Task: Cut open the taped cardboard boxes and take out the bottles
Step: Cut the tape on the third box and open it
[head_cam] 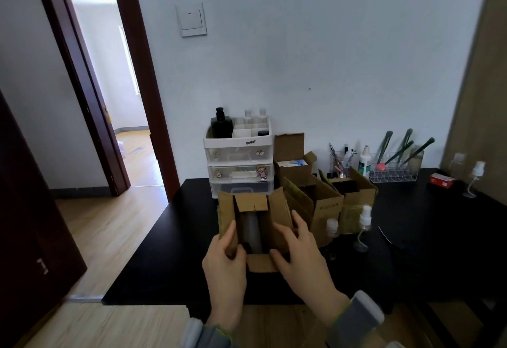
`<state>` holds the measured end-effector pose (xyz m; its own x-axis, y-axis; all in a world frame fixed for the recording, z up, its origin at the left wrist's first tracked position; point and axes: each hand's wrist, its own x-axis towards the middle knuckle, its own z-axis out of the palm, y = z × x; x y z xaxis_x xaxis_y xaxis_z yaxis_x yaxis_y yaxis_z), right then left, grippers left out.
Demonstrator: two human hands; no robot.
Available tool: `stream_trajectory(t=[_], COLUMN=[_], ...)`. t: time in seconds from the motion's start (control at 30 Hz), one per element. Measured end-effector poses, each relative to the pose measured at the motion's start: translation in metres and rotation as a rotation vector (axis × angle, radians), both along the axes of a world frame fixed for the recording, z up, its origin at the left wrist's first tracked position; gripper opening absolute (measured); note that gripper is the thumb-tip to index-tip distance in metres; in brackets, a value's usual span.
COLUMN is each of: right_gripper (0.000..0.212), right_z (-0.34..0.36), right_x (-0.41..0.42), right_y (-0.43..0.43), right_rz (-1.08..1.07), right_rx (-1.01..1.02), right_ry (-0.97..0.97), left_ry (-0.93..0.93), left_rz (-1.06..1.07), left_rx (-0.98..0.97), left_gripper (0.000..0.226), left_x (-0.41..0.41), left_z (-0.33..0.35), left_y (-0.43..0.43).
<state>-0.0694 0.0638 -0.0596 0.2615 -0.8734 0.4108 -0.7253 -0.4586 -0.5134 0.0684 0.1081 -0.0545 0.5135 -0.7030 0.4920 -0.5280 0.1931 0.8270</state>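
Note:
An open cardboard box (277,210) stands on the black table (428,251) in front of me, flaps spread. A translucent bottle (253,231) lies inside it. My left hand (225,268) pinches the left flap. My right hand (299,254) holds the right flap and box wall. Two more opened boxes (326,205), (356,191) stand just right of it. Clear bottles (363,227), (332,228) stand on the table in front of those boxes.
A white drawer organiser (238,152) with bottles stands behind the box. A further open box (293,161), a clear brush holder (395,166) and a red packet (441,180) line the wall. A dark cutter-like tool (386,236) lies at right. The table's left edge meets wooden floor.

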Motion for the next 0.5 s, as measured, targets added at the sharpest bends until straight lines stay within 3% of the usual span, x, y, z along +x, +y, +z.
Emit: stream_trajectory(t=[0.1, 0.2, 0.5], right_gripper=[0.055, 0.034, 0.019], right_z=[0.009, 0.024, 0.026], right_x=[0.013, 0.029, 0.053], right_y=[0.002, 0.001, -0.003], right_rz=[0.126, 0.222, 0.087], right_rx=[0.111, 0.178, 0.285], right_ry=[-0.351, -0.726, -0.950], left_ry=[-0.339, -0.619, -0.536], left_rz=[0.116, 0.055, 0.042], left_rx=[-0.304, -0.544, -0.488], left_gripper=[0.043, 0.028, 0.031], left_x=[-0.008, -0.010, -0.007], left_z=[0.000, 0.002, -0.006], left_y=[0.001, -0.002, -0.001])
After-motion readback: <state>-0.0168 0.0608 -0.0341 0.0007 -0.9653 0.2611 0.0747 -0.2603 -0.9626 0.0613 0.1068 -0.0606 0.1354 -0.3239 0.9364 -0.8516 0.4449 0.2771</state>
